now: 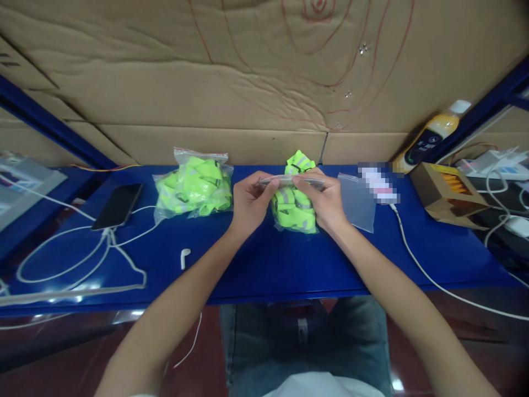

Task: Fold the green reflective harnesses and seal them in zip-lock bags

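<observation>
The see-through bag (295, 219) is in the middle of the desk (264, 270), straight ahead of the person, with bright yellow-green banding (292, 204) and its grey stripes showing through the plastic. Its rim runs crosswise from one hand to the other, while the filled body reaches from that rim towards the person, between the two wrists.

Both hands are on the rim, so neither is nearer than the other. The left hand (253, 201) pinches its left part, thumb on top and the other fingers curled beneath; the right hand (326, 199) grips its right part the same way, its thumb pointing inward. The two thumbs lie near each other, a short stretch of rim between them. Whether the seal is pressed together cannot be made out.

Just past the rim, a further bit of yellow-green band (301, 161) shows; whether it belongs to the same bag is hidden. Just beside the left hand lie filled bags (194, 187) of similar banding, crowding that side. Close to the right hand and forearm is a flat plastic bag (359, 207), with a pixelated object (379, 184) on a white cable (407, 248) beyond it.

Farther out, an earbud (184, 257) and a phone (118, 207) lie to the left; a carton (444, 201) and a leaning bottle (433, 135) stand to the right.
</observation>
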### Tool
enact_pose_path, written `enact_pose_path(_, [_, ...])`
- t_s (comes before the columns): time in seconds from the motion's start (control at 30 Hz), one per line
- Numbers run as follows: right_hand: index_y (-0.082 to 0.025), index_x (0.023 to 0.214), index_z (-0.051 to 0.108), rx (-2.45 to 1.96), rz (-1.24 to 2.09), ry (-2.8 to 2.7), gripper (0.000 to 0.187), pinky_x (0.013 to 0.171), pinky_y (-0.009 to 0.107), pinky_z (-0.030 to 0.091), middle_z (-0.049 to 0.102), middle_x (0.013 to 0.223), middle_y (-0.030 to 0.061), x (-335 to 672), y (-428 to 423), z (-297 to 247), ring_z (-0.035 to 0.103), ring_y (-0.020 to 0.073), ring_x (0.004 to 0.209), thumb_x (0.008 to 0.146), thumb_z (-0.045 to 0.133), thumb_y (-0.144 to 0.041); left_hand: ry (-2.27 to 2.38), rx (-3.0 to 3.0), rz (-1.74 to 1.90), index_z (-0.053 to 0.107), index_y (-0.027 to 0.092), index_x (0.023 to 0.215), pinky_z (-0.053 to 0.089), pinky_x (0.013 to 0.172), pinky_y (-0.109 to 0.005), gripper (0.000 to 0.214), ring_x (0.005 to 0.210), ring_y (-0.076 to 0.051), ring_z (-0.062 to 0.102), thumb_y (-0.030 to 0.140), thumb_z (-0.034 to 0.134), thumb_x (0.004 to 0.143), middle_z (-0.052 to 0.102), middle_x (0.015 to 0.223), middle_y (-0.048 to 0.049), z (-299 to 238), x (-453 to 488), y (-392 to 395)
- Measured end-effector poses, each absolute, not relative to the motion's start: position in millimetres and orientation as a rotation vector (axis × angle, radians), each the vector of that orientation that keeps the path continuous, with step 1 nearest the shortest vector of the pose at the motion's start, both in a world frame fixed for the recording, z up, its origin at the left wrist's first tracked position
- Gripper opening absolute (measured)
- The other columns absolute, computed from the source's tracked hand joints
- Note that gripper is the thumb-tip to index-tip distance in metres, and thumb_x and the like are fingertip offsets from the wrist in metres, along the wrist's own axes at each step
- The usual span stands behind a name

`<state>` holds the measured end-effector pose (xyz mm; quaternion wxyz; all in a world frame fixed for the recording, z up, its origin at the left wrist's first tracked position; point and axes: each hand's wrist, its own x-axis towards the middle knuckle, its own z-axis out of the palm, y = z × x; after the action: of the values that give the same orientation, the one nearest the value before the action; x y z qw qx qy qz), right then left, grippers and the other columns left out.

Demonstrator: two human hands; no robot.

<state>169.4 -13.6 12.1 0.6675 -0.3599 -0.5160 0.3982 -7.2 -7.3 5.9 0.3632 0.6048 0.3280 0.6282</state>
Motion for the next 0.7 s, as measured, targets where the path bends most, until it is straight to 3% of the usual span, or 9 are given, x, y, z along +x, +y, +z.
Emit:
enact_pose_path(0.13, [-0.027, 0.077, 0.084, -0.842, 0.918, -1.119, 0.029, 0.083, 0.036, 0.055, 0.074, 0.087, 0.0008, 166.2, -15.1, 12.2, 0.068, 0.0180, 0.086, 0.066, 0.098, -0.050, 0.866, 1.545, 1.582, 0.079, 0.018, 0.084, 0.044, 0.061, -0.025, 0.037, 0.065, -0.013, 0.058, 0.054, 0.085, 0.090, 0.070, 0.075, -0.0022, 4.4, -7.1, -8.0])
enact_pose_path(0.3, [-0.027, 0.078, 0.085, -0.845, 0.888, -1.163, 0.023, 0.082, 0.035, 0.054, 0.076, 0.084, 0.0006, 165.2, -17.5, 13.8, 0.069, 0.0180, 0.084, 0.072, 0.096, -0.046, 0.775, 1.474, 1.476, 0.084, 0.020, 0.098, 0.051, 0.071, -0.026, 0.034, 0.076, -0.016, 0.066, 0.051, 0.088, 0.087, 0.078, 0.089, -0.0051, 1.0, -5.8, -5.8])
enact_pose_path(0.47, [-0.028, 0.084, 0.086, -0.837, 0.840, -1.267, 0.013, 0.085, 0.036, 0.054, 0.079, 0.086, 0.0008, 165.7, -18.0, 11.5, 0.071, 0.0179, 0.085, 0.079, 0.091, -0.038, 0.798, 1.354, 1.485, 0.080, 0.019, 0.080, 0.040, 0.060, -0.023, 0.031, 0.062, -0.010, 0.053, 0.046, 0.093, 0.083, 0.067, 0.071, 0.0006, -2.8, -3.7, -8.4])
enact_pose_path(0.7, [-0.029, 0.080, 0.084, -0.844, 0.757, -1.258, 0.024, 0.081, 0.038, 0.056, 0.077, 0.084, 0.0009, 160.6, -21.7, 11.6, 0.070, 0.0192, 0.084, 0.080, 0.091, -0.051, 0.775, 1.436, 1.486, 0.086, 0.021, 0.091, 0.050, 0.072, -0.027, 0.027, 0.076, -0.015, 0.067, 0.047, 0.087, 0.090, 0.078, 0.086, -0.0047, -0.1, -4.7, -10.1])
